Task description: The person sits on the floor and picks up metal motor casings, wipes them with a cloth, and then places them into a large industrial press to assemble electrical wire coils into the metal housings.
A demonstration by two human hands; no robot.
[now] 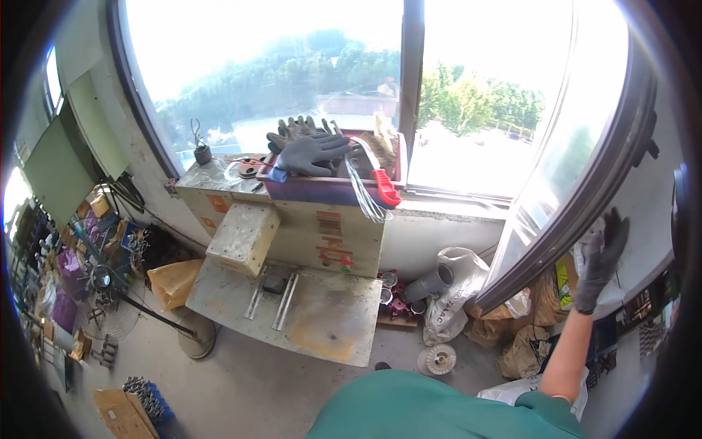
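Note:
My right hand (604, 257), in a dark grey work glove, is stretched far out to the right. Its fingers are extended upward and somewhat apart, and I see nothing held in them. It is closest to the dark-framed open window sash (559, 233) and the pale wall beside it; whether it touches either I cannot tell. Below the sash, bags lie on the floor, among them a brown sack (525, 351). My left hand is out of the picture.
A grey machine with a stained metal table (333, 322) stands ahead. On top sits a dark red crate (322, 192) holding work gloves (311, 152) and a red-handled tool (385, 189). A white sack (455, 293) leans by the wall. A fan (196, 335) stands left.

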